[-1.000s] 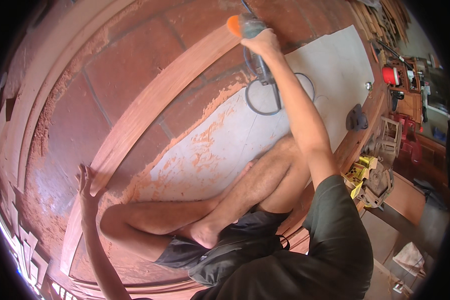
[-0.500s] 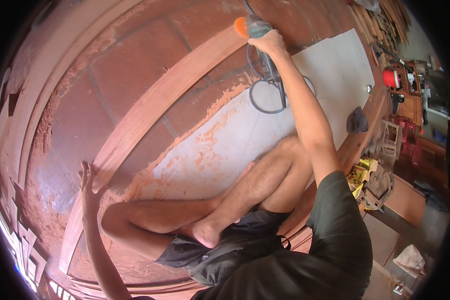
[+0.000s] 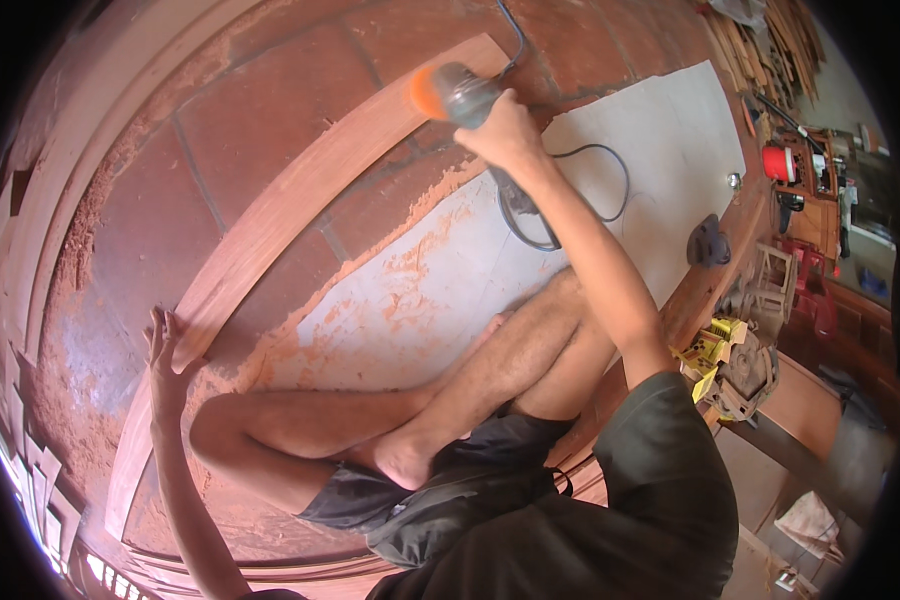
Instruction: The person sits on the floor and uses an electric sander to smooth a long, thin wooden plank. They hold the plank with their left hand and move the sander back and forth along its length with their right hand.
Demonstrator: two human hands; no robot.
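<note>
Reddish wood: long, gently curved plank (image 3: 310,190) lies on the tiled floor (image 3: 280,95), running from near left to far right. Person sits cross-legged beside it, dark shirt and shorts, bare feet.

Left hand (image 3: 168,355) at the plank's near left part, fingers spread wide, thumb apart from the rest. Another length of similar wood shows past the wrist; cannot tell whether it is the same piece.

Right hand (image 3: 510,135), arm stretched out, has its fingers closed around an angle grinder (image 3: 470,97). Orange disc (image 3: 428,93) is blurred and sits over the plank's far right part; contact cannot be made out. Dark cable (image 3: 625,190) loops to the right of the tool.

White sheet (image 3: 660,125) on the floor between legs and plank, sawdust (image 3: 407,265) strewn over its left part. More curved boards (image 3: 100,130) at far left. To the right: dark sandals (image 3: 708,243), yellow box (image 3: 722,342), red stool (image 3: 820,300).
</note>
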